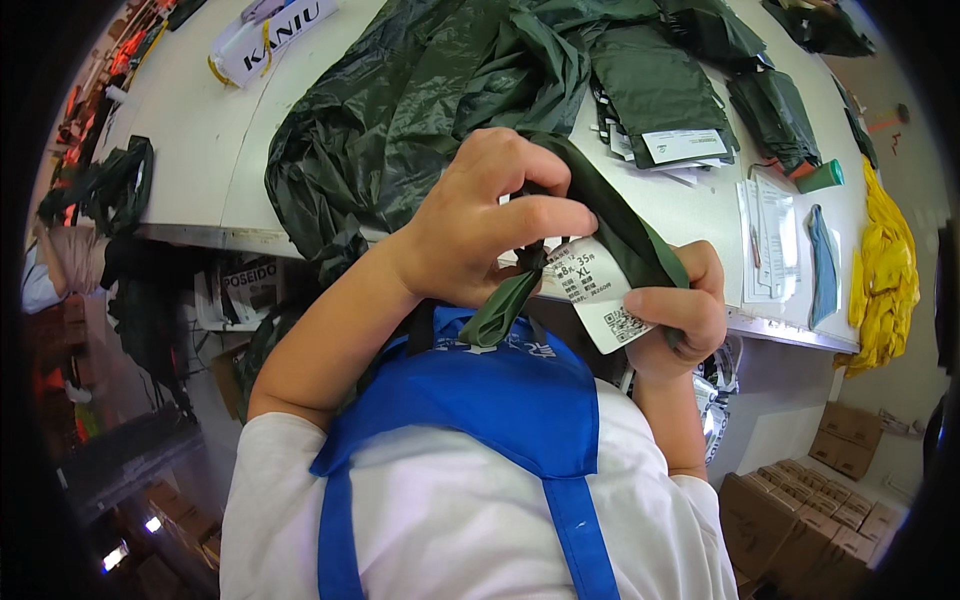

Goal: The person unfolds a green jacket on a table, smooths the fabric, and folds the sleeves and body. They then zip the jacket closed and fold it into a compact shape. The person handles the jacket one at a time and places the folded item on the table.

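A dark green, thin, shiny garment lies bunched over the table's near edge, and a folded band of the same green cloth runs up between my hands. My left hand is closed on the band, fingers bent over its edge; its thumb is mostly hidden. Below it hangs a looped green strip. A white printed label with a square code lies against the cloth. My right hand pinches the label's lower right edge together with the end of the band.
Folded green pieces with paper tags lie at the back right, near a green roll. Papers, a blue strip and yellow cloth are at right. A white box stands far left; cartons sit below right.
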`<action>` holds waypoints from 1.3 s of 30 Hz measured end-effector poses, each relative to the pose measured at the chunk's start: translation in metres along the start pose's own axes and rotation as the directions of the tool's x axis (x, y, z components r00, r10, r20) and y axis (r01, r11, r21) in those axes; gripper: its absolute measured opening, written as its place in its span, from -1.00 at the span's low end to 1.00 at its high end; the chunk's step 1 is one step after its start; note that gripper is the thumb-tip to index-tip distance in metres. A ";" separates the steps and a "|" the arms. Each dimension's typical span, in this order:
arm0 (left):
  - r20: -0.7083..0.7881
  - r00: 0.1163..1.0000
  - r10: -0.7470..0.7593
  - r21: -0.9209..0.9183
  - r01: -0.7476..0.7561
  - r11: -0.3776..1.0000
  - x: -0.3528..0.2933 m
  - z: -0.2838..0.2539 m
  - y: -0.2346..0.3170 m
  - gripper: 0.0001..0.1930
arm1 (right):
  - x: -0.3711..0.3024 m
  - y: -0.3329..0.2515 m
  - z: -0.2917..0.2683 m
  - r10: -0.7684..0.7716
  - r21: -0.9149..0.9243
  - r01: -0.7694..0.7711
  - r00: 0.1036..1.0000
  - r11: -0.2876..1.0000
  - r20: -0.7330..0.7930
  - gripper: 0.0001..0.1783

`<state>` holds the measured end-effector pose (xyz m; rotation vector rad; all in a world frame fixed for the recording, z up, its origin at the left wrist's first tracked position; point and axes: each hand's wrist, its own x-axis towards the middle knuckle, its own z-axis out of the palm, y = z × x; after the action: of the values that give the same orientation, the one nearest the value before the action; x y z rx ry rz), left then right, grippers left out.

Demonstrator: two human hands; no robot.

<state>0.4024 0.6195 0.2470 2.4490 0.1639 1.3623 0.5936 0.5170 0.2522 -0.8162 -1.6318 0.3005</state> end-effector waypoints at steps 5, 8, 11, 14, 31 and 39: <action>-0.103 0.994 -0.044 -0.039 0.040 0.998 -0.005 0.018 0.004 -0.62 | -0.006 -0.002 -0.007 -0.026 0.054 0.027 1.000 0.998 -0.004 -0.63; -0.103 0.992 -0.077 -0.040 0.073 0.997 0.001 0.020 0.007 -0.41 | -0.009 0.004 -0.010 -0.055 0.111 0.055 0.998 0.992 -0.007 -0.63; 0.104 0.971 -0.214 -0.045 0.220 0.974 0.011 0.032 0.014 -0.16 | -0.007 0.012 -0.007 -0.028 0.204 0.033 0.999 0.978 -0.024 -0.68; 0.235 0.837 -0.494 -0.370 0.547 0.751 0.003 0.066 0.011 -0.31 | 0.013 0.020 0.000 0.240 0.313 -0.226 0.971 0.922 -0.007 -0.77; 0.534 -0.456 -0.712 -0.596 0.394 -0.700 -0.207 0.027 0.053 -0.68 | -0.164 0.130 0.054 0.607 -0.374 -0.867 -0.109 0.329 0.787 -0.36; 0.434 -0.150 -0.888 0.169 0.982 -0.083 -0.178 0.008 0.040 -0.62 | -0.118 0.113 0.092 0.638 -0.292 -0.574 0.615 0.765 0.463 -0.56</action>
<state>0.3110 0.5341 0.1138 1.4008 1.3541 0.0219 0.5486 0.5432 0.0719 -1.4819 -1.8478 1.0133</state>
